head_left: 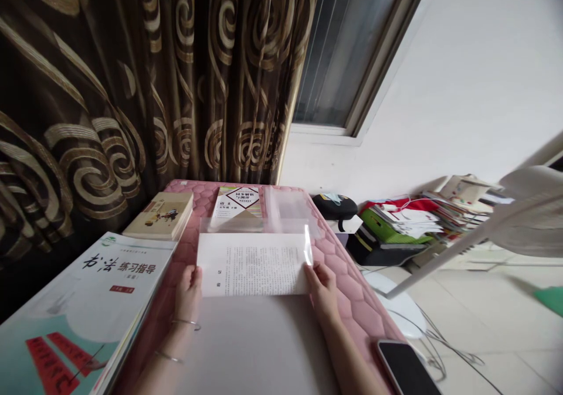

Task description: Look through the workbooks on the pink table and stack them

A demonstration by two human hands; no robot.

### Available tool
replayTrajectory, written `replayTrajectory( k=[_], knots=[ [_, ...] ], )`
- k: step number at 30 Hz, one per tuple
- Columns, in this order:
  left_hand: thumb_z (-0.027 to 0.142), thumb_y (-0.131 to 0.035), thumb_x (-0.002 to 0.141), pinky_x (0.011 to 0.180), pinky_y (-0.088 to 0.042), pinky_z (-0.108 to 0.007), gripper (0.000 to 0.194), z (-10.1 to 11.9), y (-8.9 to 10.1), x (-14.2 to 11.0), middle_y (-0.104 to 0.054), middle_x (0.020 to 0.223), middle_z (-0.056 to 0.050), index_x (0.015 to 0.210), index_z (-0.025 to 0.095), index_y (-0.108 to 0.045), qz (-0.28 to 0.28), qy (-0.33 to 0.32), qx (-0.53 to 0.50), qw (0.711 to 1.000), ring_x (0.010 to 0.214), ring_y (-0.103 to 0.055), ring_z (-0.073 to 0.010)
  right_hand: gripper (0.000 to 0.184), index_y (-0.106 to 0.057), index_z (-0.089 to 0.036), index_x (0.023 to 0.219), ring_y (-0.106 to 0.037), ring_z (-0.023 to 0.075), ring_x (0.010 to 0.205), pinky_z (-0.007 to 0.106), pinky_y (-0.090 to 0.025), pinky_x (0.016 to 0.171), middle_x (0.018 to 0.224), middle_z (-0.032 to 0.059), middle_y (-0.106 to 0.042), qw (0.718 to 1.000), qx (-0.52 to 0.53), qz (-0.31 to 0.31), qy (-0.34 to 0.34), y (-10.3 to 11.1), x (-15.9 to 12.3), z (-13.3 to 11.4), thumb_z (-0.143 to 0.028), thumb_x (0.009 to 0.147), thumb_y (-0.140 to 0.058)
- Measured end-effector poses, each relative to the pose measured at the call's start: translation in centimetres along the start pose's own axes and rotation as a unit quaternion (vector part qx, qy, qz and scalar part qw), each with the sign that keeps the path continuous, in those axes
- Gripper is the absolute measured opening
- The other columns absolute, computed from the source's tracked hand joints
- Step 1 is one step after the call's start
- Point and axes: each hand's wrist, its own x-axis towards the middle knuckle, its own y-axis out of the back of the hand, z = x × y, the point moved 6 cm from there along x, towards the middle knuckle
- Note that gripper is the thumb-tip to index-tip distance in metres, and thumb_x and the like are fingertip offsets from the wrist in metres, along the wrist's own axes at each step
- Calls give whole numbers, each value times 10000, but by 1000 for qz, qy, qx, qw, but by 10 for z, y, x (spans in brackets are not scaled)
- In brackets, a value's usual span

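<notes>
Booklet point(254, 264), apparently sleeved, between left fingers point(193, 279), right fingers point(313, 274).

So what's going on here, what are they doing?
A person is handling a white printed page on a pink quilted mat. Their left hand is at its left edge, and their right hand is at its right edge, next to a clear plastic cover above the page. A calligraphy practice book lies to the left, and a phone lies at the lower right.
</notes>
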Motion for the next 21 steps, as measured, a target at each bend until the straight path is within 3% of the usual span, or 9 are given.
replayTrajectory(
  k=[12, 18, 21],
  knots=[
    [661, -513, 665, 571, -459, -285, 477, -15, -2, 4, -642, 660, -18, 776, 204, -591, 8, 22, -51, 998, 628, -577, -199, 421, -599, -193, 725, -503, 173, 654, 286, -410, 581, 688, 11, -595, 999, -36, 0, -2, -2, 1, -3, -610, 747, -658],
    [624, -500, 675, 571, -458, -279, 421, -4, 0, 1, -640, 652, -17, 723, 211, -568, -8, 18, -44, 999, 638, -579, -197, 371, -617, -213, 730, -519, 192, 667, 305, -424, 583, 701, 17, -611, 999, -53, 0, 12, -1, 2, -3, -580, 768, -652],
    [616, -499, 663, 571, -457, -280, 401, 0, 2, 0, -637, 633, -12, 697, 220, -550, -1, 18, -41, 999, 626, -572, -197, 305, -631, -235, 755, -540, 204, 677, 313, -438, 583, 715, 13, -625, 1000, -10, -16, -7, -1, 1, 0, -537, 774, -663]
  ],
)
